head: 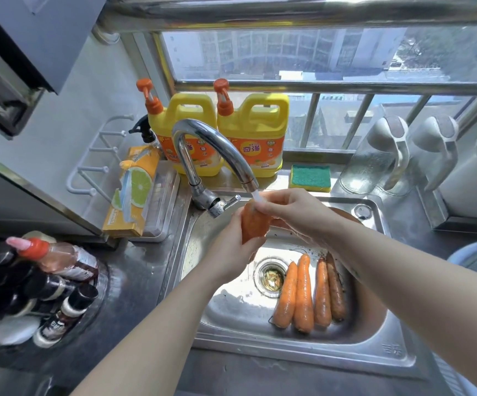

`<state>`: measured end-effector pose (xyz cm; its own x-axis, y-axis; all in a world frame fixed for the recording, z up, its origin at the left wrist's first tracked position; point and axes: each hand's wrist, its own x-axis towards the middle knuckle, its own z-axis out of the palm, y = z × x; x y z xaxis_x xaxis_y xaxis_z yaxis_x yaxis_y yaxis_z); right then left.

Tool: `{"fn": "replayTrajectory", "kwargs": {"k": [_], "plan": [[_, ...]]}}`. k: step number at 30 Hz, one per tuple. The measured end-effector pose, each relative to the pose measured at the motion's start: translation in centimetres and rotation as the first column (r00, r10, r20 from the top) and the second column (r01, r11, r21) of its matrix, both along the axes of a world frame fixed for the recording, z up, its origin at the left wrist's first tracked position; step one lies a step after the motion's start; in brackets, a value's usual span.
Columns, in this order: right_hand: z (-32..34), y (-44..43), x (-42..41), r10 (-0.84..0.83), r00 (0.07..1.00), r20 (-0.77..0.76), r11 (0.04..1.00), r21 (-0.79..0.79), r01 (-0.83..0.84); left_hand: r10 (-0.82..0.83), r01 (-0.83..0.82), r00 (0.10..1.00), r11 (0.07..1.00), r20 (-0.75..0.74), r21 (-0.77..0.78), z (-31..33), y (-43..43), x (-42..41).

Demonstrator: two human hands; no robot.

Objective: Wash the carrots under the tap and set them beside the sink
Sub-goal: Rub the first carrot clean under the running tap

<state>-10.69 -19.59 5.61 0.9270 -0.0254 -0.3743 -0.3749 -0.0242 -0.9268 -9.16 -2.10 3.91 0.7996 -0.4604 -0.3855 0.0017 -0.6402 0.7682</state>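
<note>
I held one orange carrot [253, 224] nearly upright under the curved chrome tap [211, 144], left hand [231, 252] wrapped round its lower half, right hand [291, 208] pinching its top, four more orange carrots [303, 295] lying lengthwise in the steel sink [374, 347] below my right arm.

Glossy steel sink [317, 345], chrome tap [203, 138]

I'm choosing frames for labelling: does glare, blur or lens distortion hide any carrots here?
Head view: sunlight glares off the sink floor beside the drain; the held carrot is blurred under the tap; the four carrots in the basin are sharp; the wide lens curves the window rail.
</note>
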Motion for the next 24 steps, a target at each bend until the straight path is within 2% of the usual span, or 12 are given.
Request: {"fn": "replayTrajectory", "kwargs": {"k": [1,3,5,7,9,12,17,20,24], "plan": [[0.3,-0.2,0.0,0.037,0.999,-0.001,0.999,0.011,-0.037,0.006,-0.006,1.000,1.000,-0.010,-0.001,0.1,0.1,0.0],[0.5,0.0,0.1,0.036,0.999,0.039,0.989,-0.146,-0.030,0.025,-0.025,1.000,1.000,0.006,0.001,0.2,-0.2,-0.1],[0.6,0.7,0.3,-0.037,0.995,0.089,0.952,-0.300,0.063,0.017,-0.019,0.998,0.999,0.059,0.037,0.3,-0.8,-0.3],[0.9,1.0,0.3,-0.109,0.988,0.108,0.944,-0.299,0.137,0.005,-0.013,0.993,0.998,0.120,0.066,0.3,-1.1,-0.1],[1.3,0.8,0.2,-0.125,0.988,0.093,0.958,-0.249,0.145,-0.004,-0.008,0.988,0.997,0.152,0.076,0.4,-1.1,0.2],[1.8,0.3,-0.2,-0.045,0.993,0.105,0.946,-0.315,0.077,-0.013,0.001,0.989,0.997,0.148,0.081,0.3,-0.9,0.4],[1.8,-0.2,-0.5,0.171,0.978,0.123,0.846,-0.527,-0.082,-0.015,0.003,0.986,0.998,0.167,0.070,0.6,-0.4,0.0],[2.5,-0.9,-0.3,0.272,0.959,0.082,0.816,-0.548,-0.184,-0.006,-0.005,0.984,0.998,0.177,0.066,0.5,-0.2,0.0],[2.3,-0.2,0.2,0.107,0.984,0.142,0.858,-0.513,-0.019,0.013,-0.035,0.970,0.996,0.243,0.086,0.7,-0.7,-0.1]]}}
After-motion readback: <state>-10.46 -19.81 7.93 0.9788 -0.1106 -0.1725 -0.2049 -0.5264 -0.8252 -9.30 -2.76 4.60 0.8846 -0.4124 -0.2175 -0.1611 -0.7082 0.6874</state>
